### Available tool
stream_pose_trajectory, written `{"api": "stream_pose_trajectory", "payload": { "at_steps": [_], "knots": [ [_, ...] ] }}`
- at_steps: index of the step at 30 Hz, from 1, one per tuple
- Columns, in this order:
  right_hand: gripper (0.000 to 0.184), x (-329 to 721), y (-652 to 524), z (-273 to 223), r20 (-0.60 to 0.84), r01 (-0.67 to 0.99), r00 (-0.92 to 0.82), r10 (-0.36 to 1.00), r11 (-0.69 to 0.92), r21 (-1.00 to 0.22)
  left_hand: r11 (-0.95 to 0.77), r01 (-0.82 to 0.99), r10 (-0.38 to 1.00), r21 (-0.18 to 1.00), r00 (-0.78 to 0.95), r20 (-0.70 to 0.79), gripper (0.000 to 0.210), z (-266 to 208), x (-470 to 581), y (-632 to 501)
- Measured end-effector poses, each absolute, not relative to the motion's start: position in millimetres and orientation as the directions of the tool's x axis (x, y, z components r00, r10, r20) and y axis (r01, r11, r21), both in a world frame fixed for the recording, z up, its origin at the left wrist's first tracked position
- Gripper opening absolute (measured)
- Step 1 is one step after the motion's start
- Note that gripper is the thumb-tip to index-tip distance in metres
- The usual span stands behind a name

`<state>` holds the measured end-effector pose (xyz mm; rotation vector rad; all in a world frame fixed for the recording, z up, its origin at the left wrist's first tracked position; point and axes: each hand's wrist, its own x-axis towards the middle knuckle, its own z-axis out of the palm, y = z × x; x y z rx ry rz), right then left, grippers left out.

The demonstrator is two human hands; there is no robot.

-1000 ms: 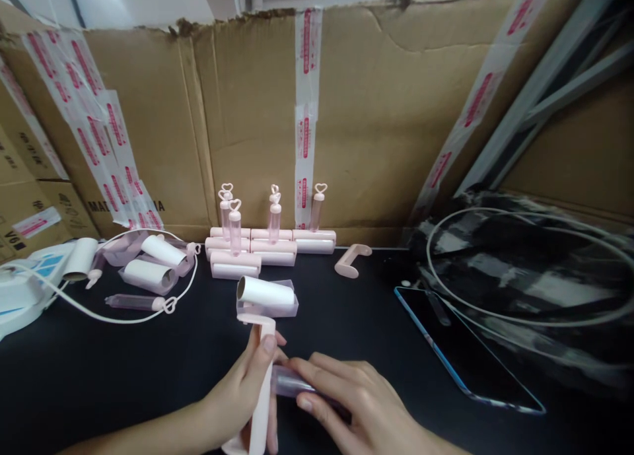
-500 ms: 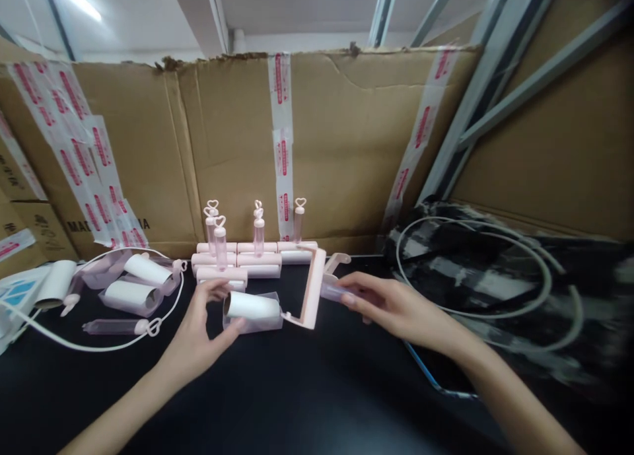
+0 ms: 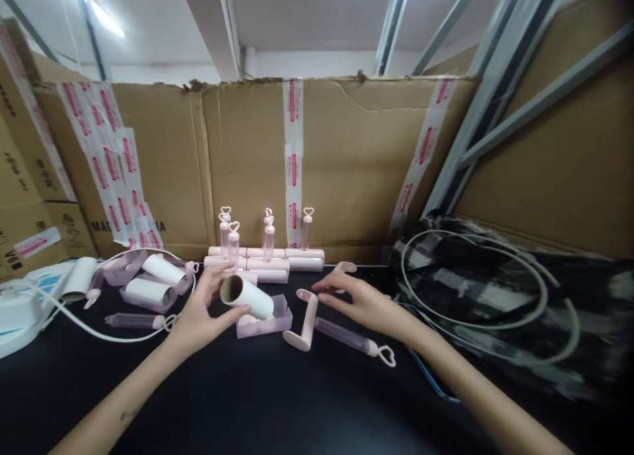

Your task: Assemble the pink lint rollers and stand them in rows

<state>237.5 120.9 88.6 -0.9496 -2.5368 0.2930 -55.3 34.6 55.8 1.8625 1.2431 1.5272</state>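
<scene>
At the middle of the desk (image 3: 317,409), the left hand (image 3: 212,306) grips a white roll (image 3: 255,301) between thumb and fingers, tilted with its hollow end raised and its far end over the clear tray (image 3: 277,321). The right hand (image 3: 347,293) is loosely spread and seems to hold nothing; its fingertips are so near the top of the pink bracket (image 3: 309,319) that contact cannot be judged. The handle (image 3: 344,337) lies just right of the bracket, its heart-shaped loop pointing away from it. The roll's grip looks light and near one end, so it could slip and drop askew on the tray, knocking it sideways. The bracket, standing on a narrow footing, might tip if the right hand brushed it. The handle, being round, could roll if nudged. A careless left knuckle could also disturb the finished rollers (image 3: 267,267) close behind.
</scene>
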Motion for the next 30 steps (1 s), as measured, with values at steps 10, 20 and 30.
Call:
{"api": "stream_pose_trajectory", "payload": {
  "at_steps": [10, 20, 30],
  "knots": [
    [0.023, 111.9, 133.4, 91.4, -0.067, 0.651, -0.756, 0.651, 0.759, 0.025, -0.389, 0.360, 0.876, 0.848, 0.429, 0.220, 0.057, 40.1, -25.6, 13.8],
    [0.020, 128.1, 124.5, 87.5, 0.146, 0.693, -0.675, 0.723, 0.689, -0.211, -0.396, 0.400, 0.894, 0.826, 0.373, 0.248, 0.043, 23.3, -17.3, 15.7],
    [0.015, 176.4, 57.7, 106.0, 0.281, 0.241, -0.872, 0.402, 0.850, -0.469, -0.373, 0.413, 0.900, 0.831, 0.379, 0.216, 0.049, 33.5, -29.4, 25.0]
  ]
}}
